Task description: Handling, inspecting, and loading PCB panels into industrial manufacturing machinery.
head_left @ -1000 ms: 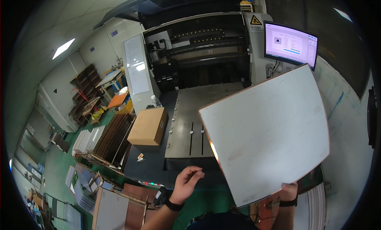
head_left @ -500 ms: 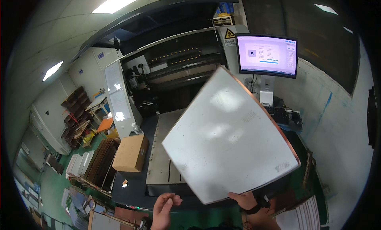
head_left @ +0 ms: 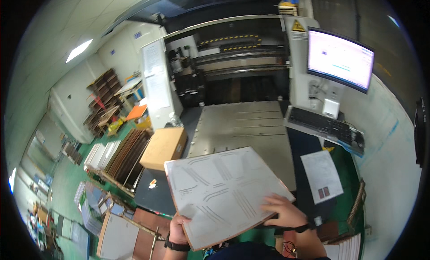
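Note:
A square, pale grey-white panel (head_left: 219,184) with thin brown edges is held tilted in front of me. Groups of dark parallel lines, some of them bent, mark its upper face. My left hand (head_left: 178,228) grips its lower left edge, thumb on top and the other fingers hidden underneath. Over the lower right part of the face, my right hand (head_left: 286,211) lies with its fingers stretched out, slightly blurred. Beyond the panel is the grey metal bed (head_left: 242,125) of a large machine, partly covered by the panel.
A closed cardboard box (head_left: 164,148) stands left of the bed. To the right are a monitor (head_left: 340,60), a keyboard (head_left: 316,121) and a white sheet of paper (head_left: 320,172). Racks of upright panels (head_left: 121,157) stand at the left, and more panels (head_left: 345,249) at the lower right.
The panel has come down from its raised position, and its lined face now shows instead of a plain one. My left hand has taken hold; my right hand has moved onto the face.

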`<move>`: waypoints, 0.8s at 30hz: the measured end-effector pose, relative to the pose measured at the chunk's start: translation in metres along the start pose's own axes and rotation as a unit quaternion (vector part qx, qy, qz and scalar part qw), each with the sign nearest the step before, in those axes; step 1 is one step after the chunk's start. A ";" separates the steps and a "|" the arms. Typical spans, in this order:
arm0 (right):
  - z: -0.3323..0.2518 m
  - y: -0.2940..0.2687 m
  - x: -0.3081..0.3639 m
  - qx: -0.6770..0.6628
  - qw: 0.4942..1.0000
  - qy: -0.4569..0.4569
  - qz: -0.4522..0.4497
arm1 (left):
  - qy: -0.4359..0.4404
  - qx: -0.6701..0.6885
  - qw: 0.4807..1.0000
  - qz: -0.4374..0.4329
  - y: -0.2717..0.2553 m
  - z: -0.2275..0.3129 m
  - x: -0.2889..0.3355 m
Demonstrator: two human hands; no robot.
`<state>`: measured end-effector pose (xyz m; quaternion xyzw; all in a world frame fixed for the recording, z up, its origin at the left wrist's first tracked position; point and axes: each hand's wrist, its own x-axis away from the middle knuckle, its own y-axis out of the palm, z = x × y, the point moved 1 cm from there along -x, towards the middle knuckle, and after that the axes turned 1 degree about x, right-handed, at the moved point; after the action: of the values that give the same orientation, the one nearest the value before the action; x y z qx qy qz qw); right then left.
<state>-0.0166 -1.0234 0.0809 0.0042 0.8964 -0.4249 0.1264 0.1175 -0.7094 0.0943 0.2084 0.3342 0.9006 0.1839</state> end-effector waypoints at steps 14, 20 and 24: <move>0.108 0.020 -0.039 -0.469 0.723 0.385 0.330 | -0.008 -0.065 0.998 0.004 -0.108 0.026 -0.124; 0.151 -0.014 -0.146 -0.374 0.752 0.388 0.379 | 0.055 -0.760 0.615 0.200 -0.235 0.034 -0.114; 0.214 0.009 -0.198 -0.309 0.745 0.445 0.390 | 0.017 -0.847 0.490 0.203 -0.240 0.007 -0.096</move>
<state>0.2235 -1.1617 -0.0102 0.5025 0.8535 0.0115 -0.1377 0.2486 -0.5810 -0.0881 -0.0012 -0.6384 0.7657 0.0785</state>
